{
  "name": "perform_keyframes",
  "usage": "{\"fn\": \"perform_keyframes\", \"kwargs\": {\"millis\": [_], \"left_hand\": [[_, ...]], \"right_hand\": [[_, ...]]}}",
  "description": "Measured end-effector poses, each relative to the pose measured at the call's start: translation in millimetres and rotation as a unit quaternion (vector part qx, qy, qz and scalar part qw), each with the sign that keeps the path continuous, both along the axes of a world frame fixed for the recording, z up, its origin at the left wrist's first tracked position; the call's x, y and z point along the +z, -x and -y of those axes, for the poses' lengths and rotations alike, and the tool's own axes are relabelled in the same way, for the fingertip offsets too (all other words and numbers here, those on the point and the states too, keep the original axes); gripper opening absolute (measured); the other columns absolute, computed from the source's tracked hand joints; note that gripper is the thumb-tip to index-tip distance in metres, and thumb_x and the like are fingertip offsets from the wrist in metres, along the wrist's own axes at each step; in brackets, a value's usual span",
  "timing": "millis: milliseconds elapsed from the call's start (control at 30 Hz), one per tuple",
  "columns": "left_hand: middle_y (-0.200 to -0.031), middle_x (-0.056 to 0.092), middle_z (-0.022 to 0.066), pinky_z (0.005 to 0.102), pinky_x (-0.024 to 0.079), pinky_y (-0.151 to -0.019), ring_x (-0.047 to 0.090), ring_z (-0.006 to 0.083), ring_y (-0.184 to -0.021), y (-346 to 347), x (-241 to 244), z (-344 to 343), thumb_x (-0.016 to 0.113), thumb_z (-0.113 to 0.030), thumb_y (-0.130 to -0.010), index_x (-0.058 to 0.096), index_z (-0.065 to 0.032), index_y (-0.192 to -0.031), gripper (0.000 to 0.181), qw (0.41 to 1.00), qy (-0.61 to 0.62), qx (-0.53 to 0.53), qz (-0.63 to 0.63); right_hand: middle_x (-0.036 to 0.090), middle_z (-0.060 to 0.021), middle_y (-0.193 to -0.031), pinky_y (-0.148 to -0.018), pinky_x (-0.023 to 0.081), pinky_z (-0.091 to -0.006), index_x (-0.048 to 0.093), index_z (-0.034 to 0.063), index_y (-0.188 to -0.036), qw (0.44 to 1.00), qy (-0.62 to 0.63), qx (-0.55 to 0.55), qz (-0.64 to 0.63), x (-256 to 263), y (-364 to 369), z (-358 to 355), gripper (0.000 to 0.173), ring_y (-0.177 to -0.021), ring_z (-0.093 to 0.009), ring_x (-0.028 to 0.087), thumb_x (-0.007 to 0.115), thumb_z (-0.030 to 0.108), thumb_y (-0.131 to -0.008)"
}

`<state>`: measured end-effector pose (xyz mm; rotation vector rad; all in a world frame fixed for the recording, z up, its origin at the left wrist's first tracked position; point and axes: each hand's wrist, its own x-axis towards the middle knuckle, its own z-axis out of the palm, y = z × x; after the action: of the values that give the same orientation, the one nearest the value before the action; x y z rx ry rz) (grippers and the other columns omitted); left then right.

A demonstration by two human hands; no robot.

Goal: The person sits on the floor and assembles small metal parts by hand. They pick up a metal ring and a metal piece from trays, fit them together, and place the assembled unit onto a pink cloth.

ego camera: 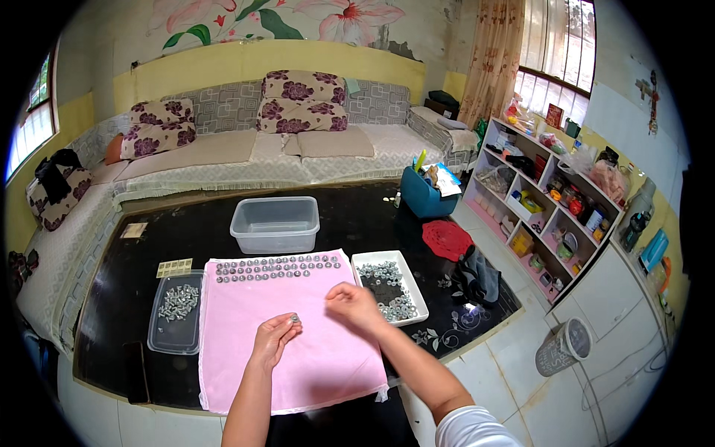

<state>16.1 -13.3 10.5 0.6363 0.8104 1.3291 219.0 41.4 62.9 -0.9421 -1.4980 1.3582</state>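
Observation:
My left hand (275, 339) pinches a small metal fastener (294, 318) between thumb and fingertips, above the pink cloth (313, 352). To its right, my right hand (353, 305) hovers over the cloth's right side, beside the white tray (420, 309). Its fingers are curled together, and whether something tiny is between them is hidden. Loose nuts and washers (399, 307) lie in that tray. Along the cloth's far edge stand three rows of small metal fasteners (273, 267), the nearest row shorter. Left of the cloth, a shallow clear plastic lid (181, 345) holds a pile of bolts (179, 303).
Behind the cloth sits a clear plastic tub (273, 243) on the black tabletop (184, 223). A blue bin (427, 195), a red mat (447, 240) and a dark cloth (477, 276) are at the right. A dark phone (136, 371) lies near the front left edge.

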Motion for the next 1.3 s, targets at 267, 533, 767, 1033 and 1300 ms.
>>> {"fn": "perform_keyframes", "kwargs": {"millis": [267,533,767,1033,1300], "left_hand": [[-0.084,0.062,0.0133,0.0256,0.054,-0.071,0.063,0.0188,-0.076,-4,2,-2,0.055,-0.004,-0.083,0.056,0.005,-0.1,0.019,1.0,-0.006,-0.006,0.006],[-0.084,0.062,0.0135,0.026,0.053,-0.071,0.062,0.0186,-0.076,-3,3,-2,0.055,-0.005,-0.083,0.056,0.0051,-0.099,0.019,1.0,-0.009,-0.005,0.002],[-0.087,0.062,0.0134,0.024,0.052,-0.071,0.062,0.0177,-0.078,-2,1,-1,0.056,-0.006,-0.083,0.057,0.0053,-0.1,0.021,1.0,-0.008,-0.017,-0.014],[-0.088,0.062,0.0115,0.0223,0.052,-0.071,0.062,0.015,-0.076,-6,4,-2,0.057,-0.006,-0.082,0.057,0.0052,-0.1,0.021,0.999,-0.009,-0.004,-0.048],[-0.086,0.063,0.0132,0.0229,0.053,-0.068,0.063,0.0161,-0.072,-8,2,-6,0.057,-0.003,-0.081,0.059,0.0069,-0.097,0.018,0.994,-0.007,0.0,-0.105]], "right_hand": [[0.061,-0.0082,-0.066,-0.061,0.046,-0.0295,0.063,0.0049,-0.075,0.887,-0.141,-0.029,0.439,1,-103,-18,0.012,-0.062,-0.019,0.059,0.065,0.014,-0.068],[0.062,-0.0116,-0.069,-0.063,0.047,-0.0361,0.063,0.0063,-0.075,0.821,-0.255,-0.019,0.51,-18,-103,-22,0.012,-0.067,-0.028,0.06,0.062,0.018,-0.069],[0.058,0.0012,-0.064,-0.055,0.044,-0.019,0.059,0.0022,-0.073,0.985,-0.068,-0.018,0.16,18,-51,6,0.009,-0.06,-0.003,0.052,0.067,0.007,-0.073],[0.055,0.0024,-0.065,-0.056,0.043,-0.0177,0.059,0.0014,-0.078,0.983,-0.089,0.061,0.15,-19,20,12,0.007,-0.06,-0.003,0.049,0.063,0.006,-0.074],[0.054,0.0033,-0.064,-0.053,0.041,-0.0167,0.059,0.0008,-0.079,0.984,-0.097,0.052,0.137,-25,29,10,0.006,-0.058,-0.002,0.047,0.062,0.004,-0.075]]}}
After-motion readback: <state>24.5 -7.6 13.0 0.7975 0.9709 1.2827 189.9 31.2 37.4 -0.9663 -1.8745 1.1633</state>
